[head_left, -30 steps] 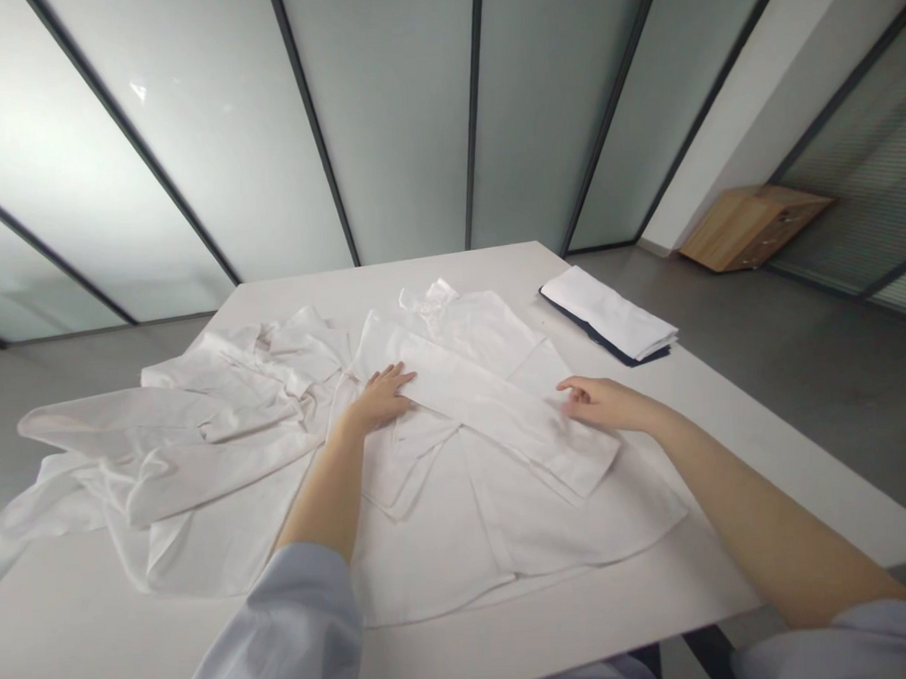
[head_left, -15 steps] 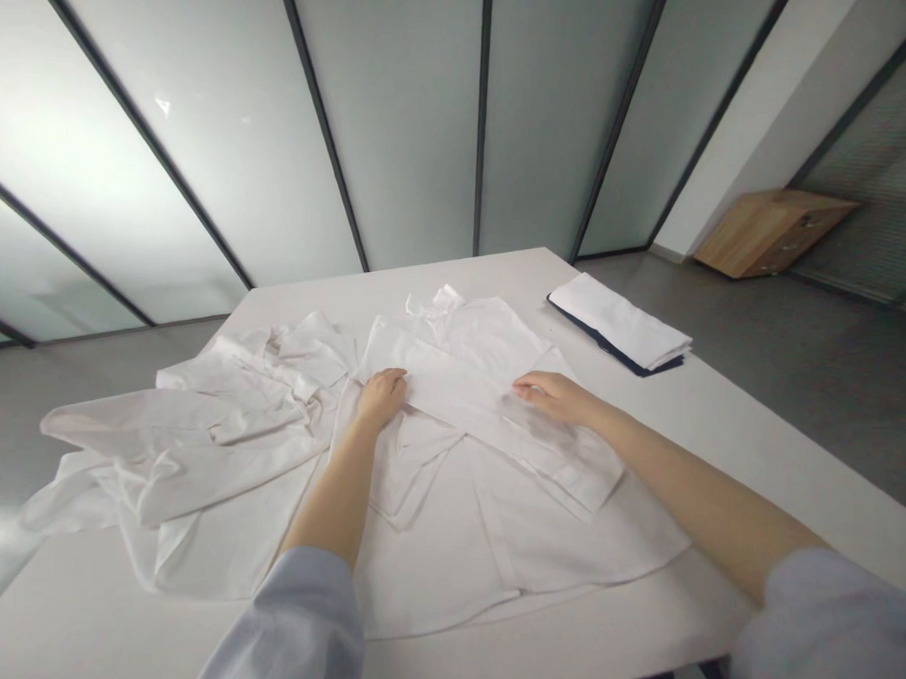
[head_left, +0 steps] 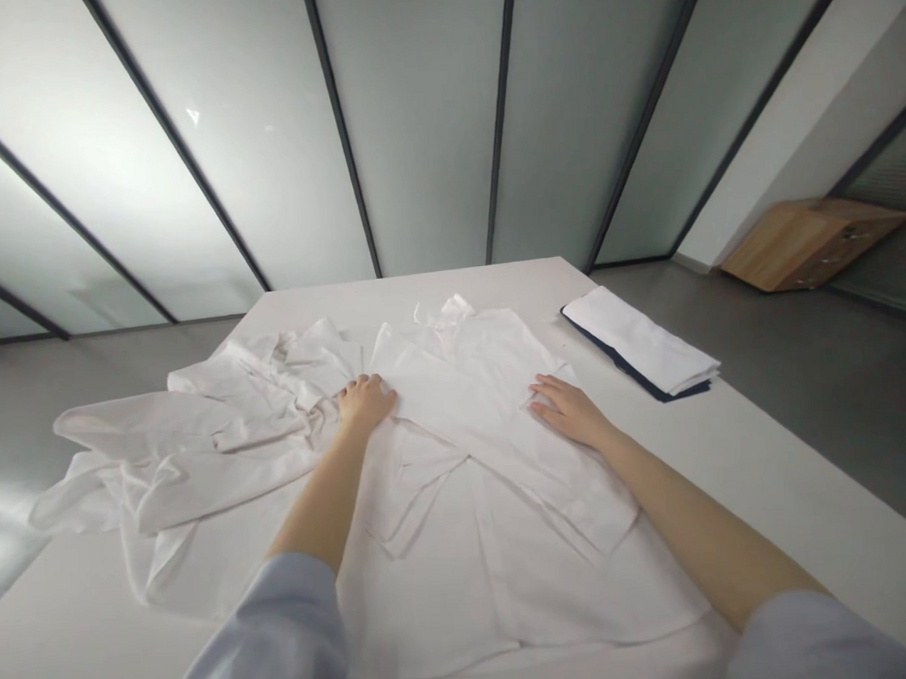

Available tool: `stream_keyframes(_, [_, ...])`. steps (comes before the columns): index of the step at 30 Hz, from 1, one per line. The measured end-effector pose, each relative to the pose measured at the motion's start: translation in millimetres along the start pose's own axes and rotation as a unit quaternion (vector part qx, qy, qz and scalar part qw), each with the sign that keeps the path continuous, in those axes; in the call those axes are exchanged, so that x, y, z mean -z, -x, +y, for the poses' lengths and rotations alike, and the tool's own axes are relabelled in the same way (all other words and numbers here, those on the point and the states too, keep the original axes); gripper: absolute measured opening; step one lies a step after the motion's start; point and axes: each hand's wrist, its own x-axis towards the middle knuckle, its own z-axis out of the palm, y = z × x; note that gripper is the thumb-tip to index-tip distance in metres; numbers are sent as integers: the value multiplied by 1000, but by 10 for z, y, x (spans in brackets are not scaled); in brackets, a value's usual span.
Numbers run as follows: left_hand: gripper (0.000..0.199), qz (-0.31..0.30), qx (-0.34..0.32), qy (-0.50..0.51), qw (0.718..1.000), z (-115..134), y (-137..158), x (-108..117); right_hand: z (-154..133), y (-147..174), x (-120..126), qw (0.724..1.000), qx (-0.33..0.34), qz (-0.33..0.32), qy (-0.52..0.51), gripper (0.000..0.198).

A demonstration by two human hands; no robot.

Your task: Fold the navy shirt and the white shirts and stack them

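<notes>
Across the pale table (head_left: 736, 477): white shirt (head_left: 427, 611) spread flat, long axis running away from the person, collar (head_left: 454, 307) far, hem near, sleeve folded across the front. Just left, crumpled white cloth (head_left: 202, 426), crowding that side. Right, apart: folded white cloth (head_left: 640, 336) atop dark cloth (head_left: 675, 396). Right hand (head_left: 568, 410) loose on the shirt's right side, fingers spread, nothing grasped. Left hand (head_left: 367, 401) at left edge, beside the crumple, fingers curled; cannot tell whether pinching fabric. Shirt between the two, left slightly nearer the collar.
</notes>
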Motion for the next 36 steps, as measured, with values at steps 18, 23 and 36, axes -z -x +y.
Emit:
stream_keyframes(18, [38, 32, -19, -1, 999, 82, -1031, -63, 9, 55, -45, 1000, -17, 7, -23, 43])
stream_keyframes(23, [36, 34, 57, 42, 997, 92, -1251, -89, -7, 74, -39, 999, -19, 12, -30, 42])
stream_keyframes(36, [35, 43, 124, 79, 988, -63, -1427, -50, 36, 88, 47, 996, -24, 1, -80, 38])
